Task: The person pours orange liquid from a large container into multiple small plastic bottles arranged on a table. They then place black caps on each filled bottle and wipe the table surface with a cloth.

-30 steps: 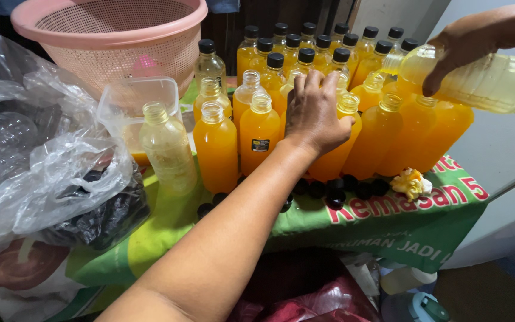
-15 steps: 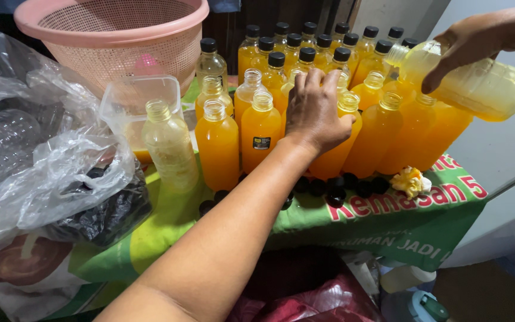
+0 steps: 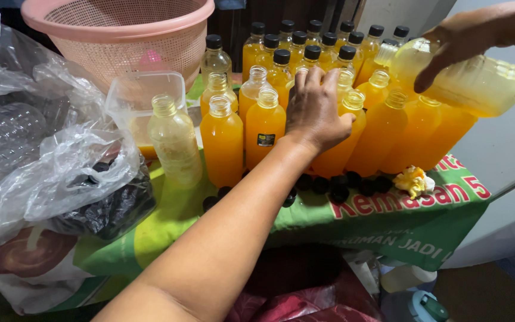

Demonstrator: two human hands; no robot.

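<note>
Jug (image 3: 478, 83) of pale yellow liquid sits tilted in the right hand (image 3: 472, 42), upper right of view, mouth down-left just over an uncapped orange bottle (image 3: 381, 128). Right hand fingers are wrapped around the jug's neck end, firm grip. Left hand (image 3: 316, 110) lies palm-down, fingers spread, flat against the cluster of uncapped orange bottles mid-table; it touches the tops and shoulders of a few and is closed around none. Forearm runs in from bottom-left. Behind the cluster stand rows of black-capped bottles (image 3: 296, 50), same orange fill. One uncapped bottle (image 3: 174, 140) left of the group holds paler, cloudy liquid. Loose black caps (image 3: 335, 185) are strewn along the front of the bottles, next to a small yellow-white flower (image 3: 412, 180). Everything rests on a green printed cloth (image 3: 400, 223). Clear square tub (image 3: 144, 104) sits behind the pale bottle, pink mesh basket (image 3: 120, 36) behind that. Crumpled clear plastic bags (image 3: 49, 161) fill the left side, one over something dark.
</note>
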